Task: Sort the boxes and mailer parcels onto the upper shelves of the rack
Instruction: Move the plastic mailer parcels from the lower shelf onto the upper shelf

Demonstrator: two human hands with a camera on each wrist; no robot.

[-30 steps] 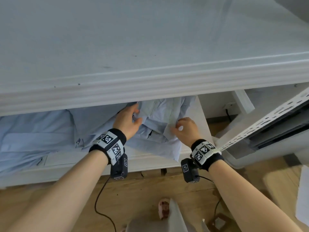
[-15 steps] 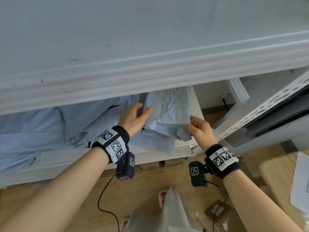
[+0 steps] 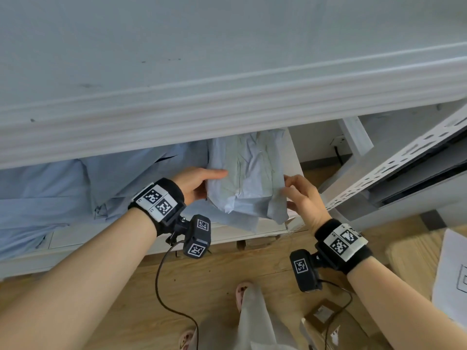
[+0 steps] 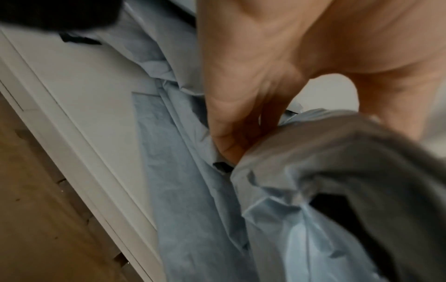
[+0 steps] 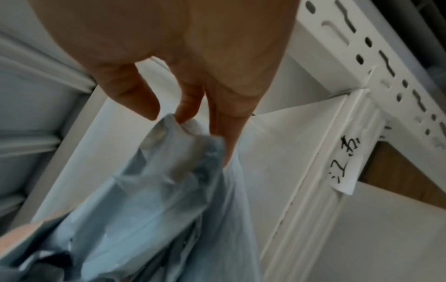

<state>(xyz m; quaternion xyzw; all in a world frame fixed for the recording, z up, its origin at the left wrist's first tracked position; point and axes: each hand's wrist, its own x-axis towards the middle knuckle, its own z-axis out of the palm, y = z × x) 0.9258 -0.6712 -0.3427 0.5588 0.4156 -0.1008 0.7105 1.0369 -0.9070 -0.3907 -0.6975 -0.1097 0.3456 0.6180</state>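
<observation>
A crumpled grey-blue mailer parcel [image 3: 252,178] lies at the right end of the lower shelf [image 3: 294,157], on top of a flatter blue mailer [image 3: 242,219]. My left hand [image 3: 209,184] grips its left side, thumb on top; in the left wrist view the fingers [image 4: 229,145] curl under the mailer's folded edge [image 4: 313,162]. My right hand [image 3: 290,193] holds the right edge, where the fingertips [image 5: 185,114] pinch a bunched corner of the mailer [image 5: 169,152]. The white upper shelf board [image 3: 227,97] spreads above both hands and hides the back of the shelf.
More light blue mailers [image 3: 50,198] fill the left of the lower shelf. A perforated white rack upright [image 3: 394,168] stands just right of my right hand. A handwritten paper label [image 5: 345,167] hangs on the shelf rim. A cardboard box [image 3: 326,314] sits on the wooden floor below.
My right hand has slid from the top of the mailer to its right edge. The left hand has moved right with it, and the mailer now stands more squarely between both hands.
</observation>
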